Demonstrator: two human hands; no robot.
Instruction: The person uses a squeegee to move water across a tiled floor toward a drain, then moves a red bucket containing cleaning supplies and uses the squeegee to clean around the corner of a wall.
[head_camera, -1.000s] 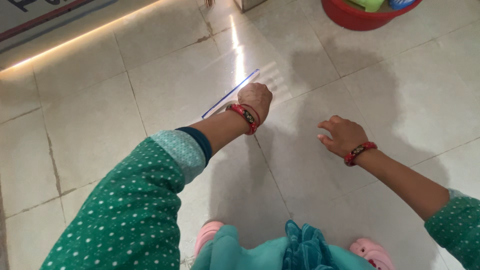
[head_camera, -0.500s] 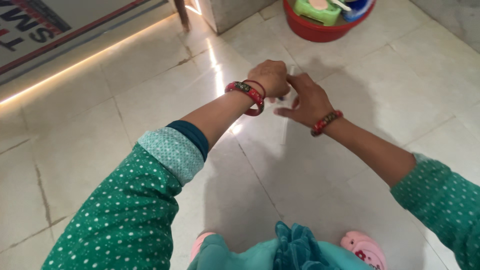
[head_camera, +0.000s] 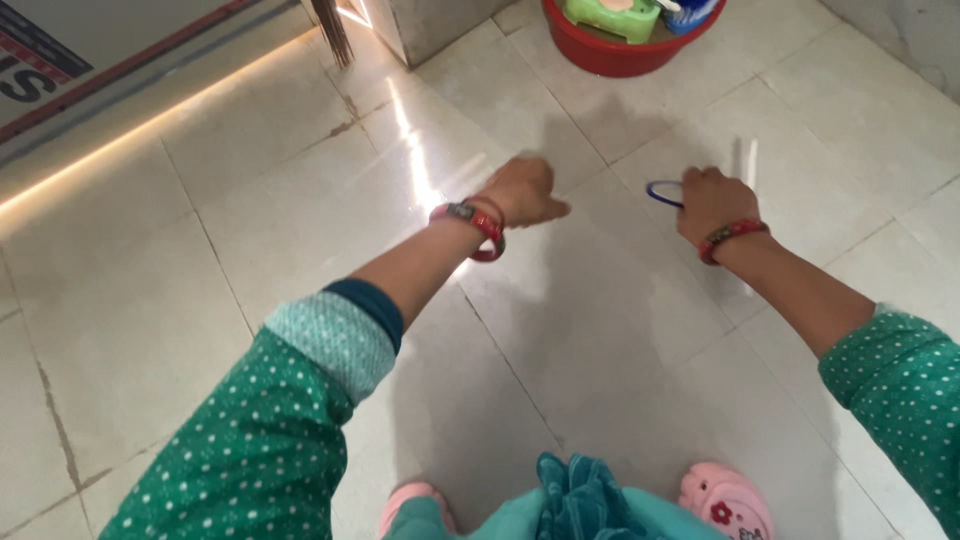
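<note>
The right hand (head_camera: 712, 203) is closed around a thin clear stick with a blue loop end (head_camera: 664, 192) — the left hand (head_camera: 525, 192) hangs empty, fingers loosely spread, above the glossy pale floor tiles (head_camera: 300, 200).

Green white-dotted sleeves (head_camera: 260, 450), red bangles (head_camera: 478, 226), pink slippers (head_camera: 727, 503), red tub (head_camera: 620, 50), cream floor tiles (head_camera: 240, 200)

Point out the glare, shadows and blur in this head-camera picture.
Head view: a bright streak of glare crosses the shiny floor tiles beside the left hand; a lit strip runs along the wall base at upper left. Soft shadows of the arms fall on the tiles near the red tub. The right hand and the thin blue-edged tool it holds are motion-blurred.
</note>
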